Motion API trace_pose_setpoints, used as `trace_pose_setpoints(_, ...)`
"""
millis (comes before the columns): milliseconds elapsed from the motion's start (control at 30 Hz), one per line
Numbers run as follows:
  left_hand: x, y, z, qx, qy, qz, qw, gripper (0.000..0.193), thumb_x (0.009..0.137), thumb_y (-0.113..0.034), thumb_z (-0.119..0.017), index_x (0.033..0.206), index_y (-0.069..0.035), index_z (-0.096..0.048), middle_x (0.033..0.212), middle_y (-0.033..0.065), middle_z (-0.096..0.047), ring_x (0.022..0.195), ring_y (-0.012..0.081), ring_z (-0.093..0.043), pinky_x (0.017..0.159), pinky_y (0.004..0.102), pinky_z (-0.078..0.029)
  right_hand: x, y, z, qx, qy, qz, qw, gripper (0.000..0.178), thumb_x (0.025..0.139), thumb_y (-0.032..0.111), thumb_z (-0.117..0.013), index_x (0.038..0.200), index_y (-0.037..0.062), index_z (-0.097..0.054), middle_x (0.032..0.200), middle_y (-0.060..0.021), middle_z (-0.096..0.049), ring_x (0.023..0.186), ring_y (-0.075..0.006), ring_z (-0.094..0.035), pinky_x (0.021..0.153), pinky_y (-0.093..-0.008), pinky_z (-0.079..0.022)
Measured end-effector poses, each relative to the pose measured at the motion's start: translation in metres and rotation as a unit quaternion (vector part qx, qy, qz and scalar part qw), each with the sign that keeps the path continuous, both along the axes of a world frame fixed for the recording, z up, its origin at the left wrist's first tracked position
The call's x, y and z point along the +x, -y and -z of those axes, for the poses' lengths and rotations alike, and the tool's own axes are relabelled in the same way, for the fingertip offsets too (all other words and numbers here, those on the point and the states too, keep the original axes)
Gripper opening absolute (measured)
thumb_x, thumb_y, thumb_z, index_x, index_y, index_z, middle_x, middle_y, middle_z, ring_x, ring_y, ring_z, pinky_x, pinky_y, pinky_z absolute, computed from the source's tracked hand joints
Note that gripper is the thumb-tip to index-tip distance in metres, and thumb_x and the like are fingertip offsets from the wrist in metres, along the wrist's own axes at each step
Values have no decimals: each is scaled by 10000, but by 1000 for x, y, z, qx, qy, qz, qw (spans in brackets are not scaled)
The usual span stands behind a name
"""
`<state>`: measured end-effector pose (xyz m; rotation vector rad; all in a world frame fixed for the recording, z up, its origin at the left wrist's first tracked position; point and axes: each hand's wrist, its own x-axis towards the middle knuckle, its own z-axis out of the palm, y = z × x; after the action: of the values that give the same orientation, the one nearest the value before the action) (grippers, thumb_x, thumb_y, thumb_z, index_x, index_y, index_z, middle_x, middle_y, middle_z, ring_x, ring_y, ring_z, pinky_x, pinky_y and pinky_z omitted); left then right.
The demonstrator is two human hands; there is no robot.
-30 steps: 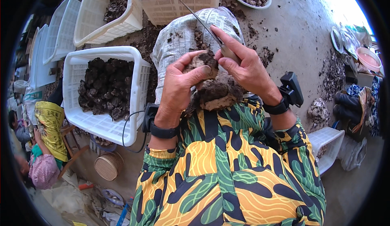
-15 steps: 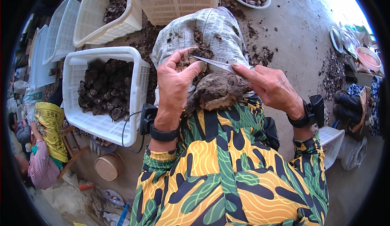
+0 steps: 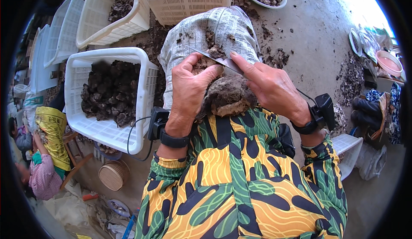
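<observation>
A rough, brown-and-pale earthy lump point(image 3: 200, 65) is pinched between the thumb and fingers of my left hand point(image 3: 189, 84). My right hand point(image 3: 277, 89) grips a knife point(image 3: 230, 64), its index finger stretched along the blade. The handle is hidden in my palm. The blade lies across the top of the lump, pointing left, with dark shavings against it. Below my hands, a larger crusty brown lump point(image 3: 234, 96) rests on my lap. A printed white woven sack point(image 3: 184, 37) covers my knees, with dark crumbs scattered on it.
To the left, a white plastic basket point(image 3: 141, 93) holds many dark lumps. Another crate point(image 3: 96, 35) and an upturned-looking crate point(image 3: 191, 9) stand ahead. A round basin point(image 3: 281, 3) of pieces sits farther off. Another person point(image 3: 45, 174) is at the far left.
My right hand has moved left and slightly forward, sliding the knife across the lump so its tip reaches past my left fingers. The left hand keeps its grip, shifted slightly.
</observation>
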<state>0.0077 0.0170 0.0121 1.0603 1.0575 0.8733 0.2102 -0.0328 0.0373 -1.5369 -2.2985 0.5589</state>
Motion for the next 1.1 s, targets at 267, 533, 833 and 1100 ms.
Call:
trace_pose_setpoints(267, 4, 3, 9, 1, 18, -7, 1000, 222, 784, -13, -711, 993, 17, -641, 870, 14, -670, 798, 54, -600, 715, 204, -498, -23, -12, -6, -101, -100, 40, 989, 628, 850, 67, -550, 1436, 51, -325, 963, -229, -628, 851, -416, -612, 722, -456, -490)
trace_pose_setpoints(533, 1, 6, 9, -11, 96, -17, 995, 326, 796, -11, -723, 1103, 14, -617, 951, 32, -670, 829, 74, -616, 751, 212, -513, -4, -15, 7, -97, -224, 92, 965, 580, 868, 59, -496, 1431, 46, -355, 1251, -280, -544, 1134, -366, -581, 931, -401, -461)
trace_pose_setpoints(833, 0, 1, 18, -96, 256, -69, 960, 367, 852, -68, -686, 1184, -4, -544, 1022, 54, -646, 837, 114, -632, 696, 240, -519, 1, -4, 3, -109, -269, 60, 955, 644, 834, 16, -543, 1446, 103, -361, 1294, -237, -536, 1176, -313, -572, 985, -357, -430)
trace_pose_setpoints(1100, 5, 0, 12, -122, 253, -11, 960, 353, 864, -108, -680, 1181, -24, -550, 1007, 40, -646, 836, 103, -620, 603, 233, -488, -11, -11, -1, -125, -338, 154, 920, 678, 829, 77, -630, 1446, 60, -350, 1096, -173, -618, 926, -201, -609, 867, -312, -485)
